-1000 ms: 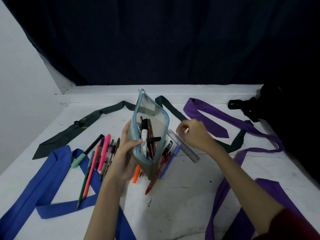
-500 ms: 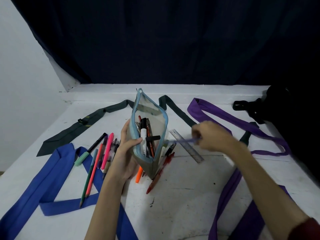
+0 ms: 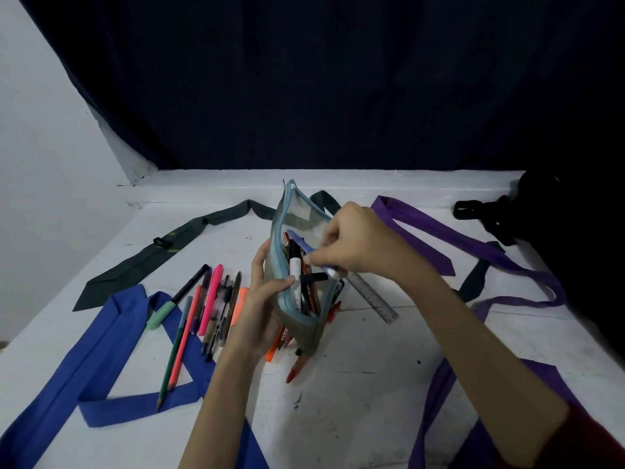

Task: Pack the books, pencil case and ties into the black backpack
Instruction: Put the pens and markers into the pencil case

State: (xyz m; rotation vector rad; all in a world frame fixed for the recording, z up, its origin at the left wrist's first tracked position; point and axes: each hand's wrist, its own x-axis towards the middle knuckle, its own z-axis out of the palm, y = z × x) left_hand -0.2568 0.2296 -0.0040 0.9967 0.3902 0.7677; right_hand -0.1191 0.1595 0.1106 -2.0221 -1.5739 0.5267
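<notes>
- Centre of the white worktop point(image 3: 355, 394): pencil case point(image 3: 297, 265) stands upright, mouth open, pens and a white marker inside.
- Left hand point(image 3: 260, 309) grips the case's left wall, fingers point(image 3: 282, 285) curled over the blue zip rim.
- Right hand point(image 3: 355, 242) above the opening, fingers pinching a blue pen point(image 3: 309, 247) that angles down into the case.
- Loose pens and pencils point(image 3: 203, 306) lie just left of the case, partly on the blue tie point(image 3: 84, 353).
- Orange and red pens poke out beside the case base.
- Metal ruler point(image 3: 373, 296) lies flat right of the case.
- Dark green tie point(image 3: 159, 252) far left; purple tie point(image 3: 449, 238) to the right.
- Black backpack point(image 3: 548, 218) at far right edge, dark, detail unclear.
- No books in view.
</notes>
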